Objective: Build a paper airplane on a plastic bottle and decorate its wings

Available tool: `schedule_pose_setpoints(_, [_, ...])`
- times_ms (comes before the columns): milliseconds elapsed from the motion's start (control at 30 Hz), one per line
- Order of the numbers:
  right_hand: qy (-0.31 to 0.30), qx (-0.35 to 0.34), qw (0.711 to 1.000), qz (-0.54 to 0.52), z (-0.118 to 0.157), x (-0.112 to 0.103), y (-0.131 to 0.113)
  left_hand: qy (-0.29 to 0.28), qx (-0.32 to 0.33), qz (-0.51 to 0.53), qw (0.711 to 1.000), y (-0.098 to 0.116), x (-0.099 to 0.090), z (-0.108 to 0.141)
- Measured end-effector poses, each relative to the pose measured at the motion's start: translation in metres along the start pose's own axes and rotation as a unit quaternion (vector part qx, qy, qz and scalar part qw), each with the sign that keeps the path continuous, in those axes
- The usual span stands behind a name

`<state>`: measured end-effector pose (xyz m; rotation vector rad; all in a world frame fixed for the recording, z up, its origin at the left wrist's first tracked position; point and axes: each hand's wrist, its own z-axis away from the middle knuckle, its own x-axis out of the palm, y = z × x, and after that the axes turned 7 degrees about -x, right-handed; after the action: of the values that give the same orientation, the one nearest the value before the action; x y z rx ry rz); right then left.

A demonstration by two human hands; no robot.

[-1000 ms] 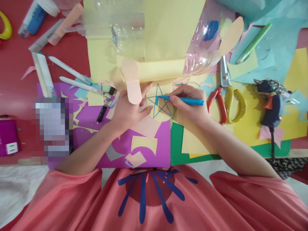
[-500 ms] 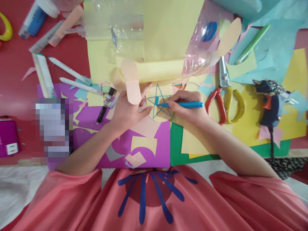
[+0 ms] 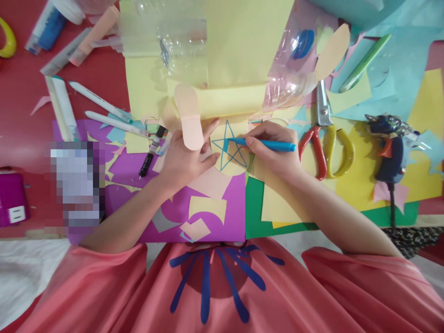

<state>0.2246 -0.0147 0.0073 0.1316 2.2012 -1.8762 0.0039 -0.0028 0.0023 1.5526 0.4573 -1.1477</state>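
Observation:
My right hand (image 3: 281, 161) is closed round a blue felt-tip pen (image 3: 272, 144), its tip touching a blue star drawn on a pale yellow paper piece (image 3: 237, 126) with a rounded lower edge. A small part of the star near its left side is coloured in blue. My left hand (image 3: 180, 162) lies with fingers spread at the left edge of that paper, fingertips on or beside it. Over the back of this hand hangs a peach paper strip (image 3: 192, 132) with rounded ends, hiding some of the knuckles.
Scissors (image 3: 323, 120) with red and yellow handles and a glue gun (image 3: 391, 152) lie to the right. A black marker (image 3: 151, 152), white pens (image 3: 100, 101) and a blurred phone (image 3: 76, 185) are on the left. Clear plastic bottles (image 3: 183, 46) stand behind, among paper scraps.
My right hand has shifted slightly up and right, and the pen tip has moved up along the star's left part. My left hand has stayed put.

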Motion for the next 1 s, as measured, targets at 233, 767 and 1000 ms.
schedule_pose_setpoints(233, [-0.017, -0.013, 0.999, 0.041, 0.0004, 0.0009, -0.0014, -0.005, 0.001, -0.002, 1.0, -0.0004, 0.0006, -0.0003])
schedule_pose_setpoints(767, [0.027, -0.022, 0.999, -0.013, -0.0024, 0.0, -0.0009, -0.015, -0.006, -0.008, 1.0, 0.0016, -0.0009, 0.0002])
schedule_pose_setpoints(1000, [0.003, 0.002, 1.0, -0.02, -0.0017, -0.0001, 0.0009, -0.014, -0.001, 0.014, 1.0, 0.0002, -0.0003, 0.0002])
